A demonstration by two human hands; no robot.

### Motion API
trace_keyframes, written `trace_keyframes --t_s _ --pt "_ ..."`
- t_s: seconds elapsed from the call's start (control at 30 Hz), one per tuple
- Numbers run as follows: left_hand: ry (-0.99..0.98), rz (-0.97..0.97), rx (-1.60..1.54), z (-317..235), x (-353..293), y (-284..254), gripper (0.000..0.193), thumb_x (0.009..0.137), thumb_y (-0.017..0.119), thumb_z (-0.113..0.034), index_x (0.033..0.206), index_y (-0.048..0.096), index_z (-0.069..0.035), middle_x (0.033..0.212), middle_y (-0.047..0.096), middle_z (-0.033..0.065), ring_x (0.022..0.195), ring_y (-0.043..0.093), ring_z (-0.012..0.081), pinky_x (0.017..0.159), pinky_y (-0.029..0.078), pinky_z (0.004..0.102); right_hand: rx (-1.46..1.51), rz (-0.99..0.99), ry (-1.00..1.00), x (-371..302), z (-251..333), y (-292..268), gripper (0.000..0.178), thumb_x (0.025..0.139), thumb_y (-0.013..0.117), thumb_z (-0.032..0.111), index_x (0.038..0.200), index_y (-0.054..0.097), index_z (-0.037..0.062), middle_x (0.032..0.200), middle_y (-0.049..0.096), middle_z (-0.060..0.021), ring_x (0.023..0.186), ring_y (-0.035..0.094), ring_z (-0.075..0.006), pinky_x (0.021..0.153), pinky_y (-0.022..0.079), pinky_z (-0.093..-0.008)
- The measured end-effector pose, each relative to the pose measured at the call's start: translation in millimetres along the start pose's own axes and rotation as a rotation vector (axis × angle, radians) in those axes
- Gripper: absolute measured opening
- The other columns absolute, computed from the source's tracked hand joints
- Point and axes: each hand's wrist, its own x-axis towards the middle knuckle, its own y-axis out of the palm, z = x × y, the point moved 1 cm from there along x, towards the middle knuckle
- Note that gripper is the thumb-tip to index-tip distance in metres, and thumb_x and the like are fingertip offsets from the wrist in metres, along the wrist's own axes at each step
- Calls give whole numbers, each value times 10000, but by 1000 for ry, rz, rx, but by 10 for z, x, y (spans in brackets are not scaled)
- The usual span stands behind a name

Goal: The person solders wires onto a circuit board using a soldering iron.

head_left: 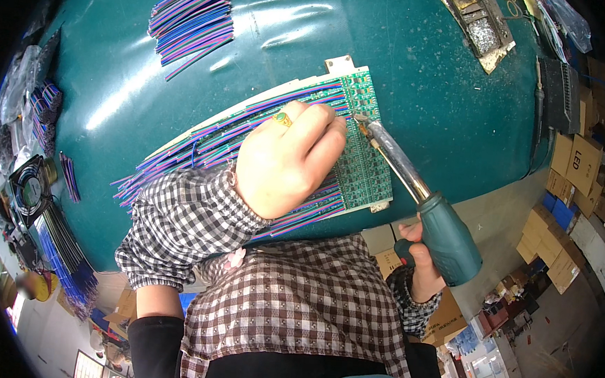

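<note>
A green circuit board panel (365,166) lies on the table with rows of small parts. Blue, pink, green and black wires (215,139) run leftward from it over a pale backing board. Across these wires rests my left hand (287,150), a ring on one finger. Its fingers are bent and pressed together near the board's wire edge; what the fingertips pinch is hidden beneath them. My right hand (423,262) grips the handle of a green soldering gun (448,239). The gun's metal barrel slants up and left, its tip at the wire ends on the board, beside my left fingertips.
A bundle of cut wires (191,23) lies on the green table (284,42) at far left. At far right sits a worn metal solder tray (475,26). Along the left edge are a small fan (31,181) and more wire bundles (63,257). Cardboard boxes (574,160) stand at right.
</note>
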Motion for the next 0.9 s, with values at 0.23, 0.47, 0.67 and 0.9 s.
trace_keyframes --t_s 0.23,0.47,0.67,0.9 --pt "-2 -10 -4 2 -5 9 273 656 600 -79 911 596 20 810 487 84 706 537 208 579 485 299 24 -11 32 7 25 32 446 822 710 219 1064 532 -111 848 590 -143 766 587 -233 746 536 -412" --pt "-1 -14 1 0 -1 10 270 654 601 -78 906 597 19 800 484 81 697 534 207 577 483 299 130 -82 44 4 70 61 556 813 722 269 1129 508 -135 857 590 -139 780 589 -222 719 553 -396" --pt "-5 -25 -11 9 -3 14 273 654 598 -79 908 594 19 797 482 84 698 536 212 574 480 304 84 -96 41 57 134 78 552 819 706 324 1091 545 -128 867 601 -145 788 610 -234 708 565 -376" --pt "-8 -22 -62 31 7 8 258 657 585 -83 898 590 11 825 506 94 698 540 226 574 478 313 102 -112 31 32 104 76 534 826 694 340 1054 567 -126 856 614 -150 759 624 -247 700 562 -364"
